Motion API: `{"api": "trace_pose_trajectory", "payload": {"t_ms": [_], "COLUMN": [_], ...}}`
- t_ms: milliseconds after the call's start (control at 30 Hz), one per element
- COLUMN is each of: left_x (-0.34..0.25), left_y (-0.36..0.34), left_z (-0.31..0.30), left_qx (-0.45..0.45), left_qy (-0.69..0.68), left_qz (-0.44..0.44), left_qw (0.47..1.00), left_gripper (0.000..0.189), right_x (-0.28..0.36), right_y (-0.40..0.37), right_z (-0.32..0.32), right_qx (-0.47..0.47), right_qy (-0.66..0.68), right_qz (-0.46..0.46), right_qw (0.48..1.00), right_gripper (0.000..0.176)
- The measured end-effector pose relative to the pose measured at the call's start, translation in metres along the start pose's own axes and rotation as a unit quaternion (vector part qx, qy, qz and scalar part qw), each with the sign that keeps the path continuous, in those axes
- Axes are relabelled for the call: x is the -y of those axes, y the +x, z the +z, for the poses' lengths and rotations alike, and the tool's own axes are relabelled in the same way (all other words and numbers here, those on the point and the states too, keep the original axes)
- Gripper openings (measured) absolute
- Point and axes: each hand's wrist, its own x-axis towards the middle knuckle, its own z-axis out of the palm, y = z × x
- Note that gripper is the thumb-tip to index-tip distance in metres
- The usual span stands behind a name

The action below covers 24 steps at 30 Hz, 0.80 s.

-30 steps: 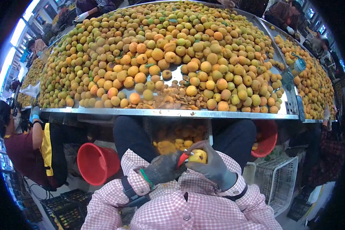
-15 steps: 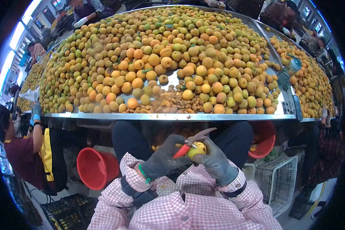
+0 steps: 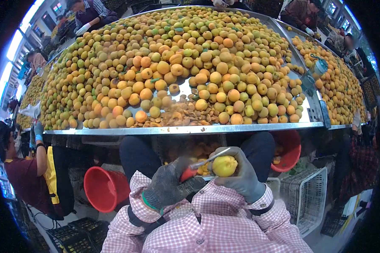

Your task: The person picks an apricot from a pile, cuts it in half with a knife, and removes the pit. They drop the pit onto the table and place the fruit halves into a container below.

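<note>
My left hand, in a dark knitted glove, is closed around the red handle of a knife. The knife's blade slants up to the right, overlapping the top of a yellow-green apricot. Gloved in grey, my right hand grips that apricot, its fingers wrapped round the far side. Both hands are over my lap, below the metal edge of the table. Behind them, cut orange apricot pieces show in a container between my knees.
Whole apricots cover the tabletop, with a heap of cut scraps at its near edge. Red buckets stand on either side of my legs. A white crate sits at right. Other people work around the tables.
The knife has turned so its blade lies across the apricot's upper edge. My right hand has rotated the apricot, showing a smooth side. The view has shifted slightly.
</note>
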Motion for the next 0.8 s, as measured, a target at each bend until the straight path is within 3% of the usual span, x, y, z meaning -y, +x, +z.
{"api": "trace_pose_trajectory", "payload": {"t_ms": [67,133,233,500,633,800], "left_x": [-0.001,-0.001,0.004,0.014,0.012,0.016], "left_y": [0.000,-0.001,-0.009,-0.016,-0.017,-0.013], "left_z": [0.004,0.007,0.013,0.033,0.035,0.041], "left_qx": [-0.019,-0.038,-0.019,0.013,-0.017,0.014], "left_qy": [-0.029,-0.056,0.016,0.066,0.091,0.115], "left_qz": [0.030,0.064,0.037,0.064,0.082,0.033], "left_qw": [0.999,0.996,0.999,0.996,0.992,0.993], "left_gripper": [0.041,0.040,0.043,0.035,0.034,0.035], "right_x": [0.008,0.011,0.011,0.023,0.023,0.011], "right_y": [0.000,-0.002,-0.004,-0.005,-0.006,-0.009], "right_z": [0.007,0.012,0.007,0.023,0.025,0.034], "right_qx": [0.010,-0.046,-0.008,-0.019,-0.027,-0.079], "right_qy": [0.078,0.190,0.108,0.135,0.145,0.179], "right_qz": [0.010,0.028,-0.031,-0.023,-0.020,-0.010], "right_qw": [0.997,0.980,0.994,0.990,0.989,0.981], "right_gripper": [0.063,0.061,0.060,0.058,0.058,0.056]}}
